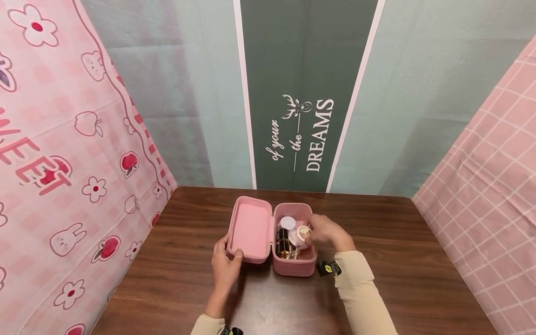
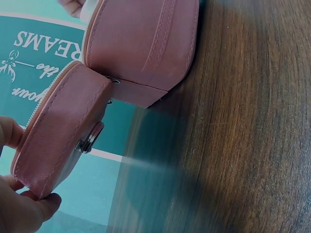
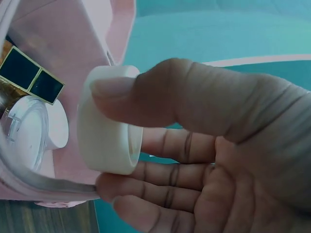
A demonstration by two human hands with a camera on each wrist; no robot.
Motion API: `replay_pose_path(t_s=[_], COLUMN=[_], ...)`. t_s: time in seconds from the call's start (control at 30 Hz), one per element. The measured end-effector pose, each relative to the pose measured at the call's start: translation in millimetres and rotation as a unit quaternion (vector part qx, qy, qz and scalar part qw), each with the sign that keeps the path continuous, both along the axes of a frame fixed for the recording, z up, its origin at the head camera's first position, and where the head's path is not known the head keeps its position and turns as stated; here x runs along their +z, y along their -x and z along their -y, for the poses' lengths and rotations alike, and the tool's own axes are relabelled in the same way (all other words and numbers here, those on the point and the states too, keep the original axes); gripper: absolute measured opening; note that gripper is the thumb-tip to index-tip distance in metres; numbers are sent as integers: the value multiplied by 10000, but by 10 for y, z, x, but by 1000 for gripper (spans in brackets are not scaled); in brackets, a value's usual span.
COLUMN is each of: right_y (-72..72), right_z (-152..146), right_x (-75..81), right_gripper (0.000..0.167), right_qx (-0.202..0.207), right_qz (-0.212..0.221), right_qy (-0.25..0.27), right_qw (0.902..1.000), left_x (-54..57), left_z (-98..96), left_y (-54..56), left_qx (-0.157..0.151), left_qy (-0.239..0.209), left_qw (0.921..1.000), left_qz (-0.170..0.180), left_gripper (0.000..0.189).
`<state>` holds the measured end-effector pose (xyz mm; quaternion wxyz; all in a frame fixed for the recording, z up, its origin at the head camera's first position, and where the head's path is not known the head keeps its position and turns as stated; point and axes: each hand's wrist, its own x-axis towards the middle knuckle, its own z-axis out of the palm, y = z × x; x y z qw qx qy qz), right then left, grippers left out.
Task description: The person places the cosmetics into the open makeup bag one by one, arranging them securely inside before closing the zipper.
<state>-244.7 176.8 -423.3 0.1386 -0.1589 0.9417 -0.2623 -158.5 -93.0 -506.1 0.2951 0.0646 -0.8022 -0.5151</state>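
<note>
A pink zip-up makeup case (image 1: pixel 294 269) lies open on the table, its lid (image 1: pixel 251 228) swung out to the left. My left hand (image 1: pixel 224 263) holds the lid's near left corner, thumb on the rim; the left wrist view shows fingers and thumb on either side of that corner (image 2: pixel 46 172). Over the right side of the case, my right hand (image 1: pixel 328 231) pinches a small round white container (image 3: pixel 107 121) between thumb and fingers. Inside the case are black-and-gold tubes (image 1: pixel 283 242), a white round lidded item (image 1: pixel 287 223) and a clear-lidded round compact (image 3: pixel 29 133).
The case stands on a dark wood-grain table (image 1: pixel 389 260). Behind it hangs a green cloth with lettering (image 1: pixel 310 93). Patterned pink cloths stand on the left (image 1: pixel 96 186) and right (image 1: pixel 494 153). A metal swivel clip (image 2: pixel 91 139) sticks out from the lid's outer side.
</note>
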Motion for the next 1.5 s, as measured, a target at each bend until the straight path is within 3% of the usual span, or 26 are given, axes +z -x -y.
replay_pose_path(t_s=[0.3, 0.57, 0.9, 1.23, 1.5], right_y=[90, 91, 123, 126, 82], right_z=[113, 236, 341, 382, 401], right_x=[28, -38, -128, -95, -85], right_gripper=[32, 32, 37, 25, 29], right_qx=[497, 980, 1338, 1876, 1787], right_qz=[45, -12, 65, -178, -6], right_qy=[-274, -474, -1337, -2009, -2337], right_qw=[9984, 9941, 9819, 9613, 9558], left_x=[-3, -17, -30, -27, -22], left_z=[6, 8, 18, 30, 32], left_y=[-5, -10, 3, 12, 7], left_qx=[19, 21, 29, 12, -23], left_qy=[-7, -9, 20, -16, -6], left_qw=[10000, 10000, 10000, 10000, 10000], left_qz=[34, 69, -28, 3, -20], left_gripper=[52, 53, 52, 53, 53])
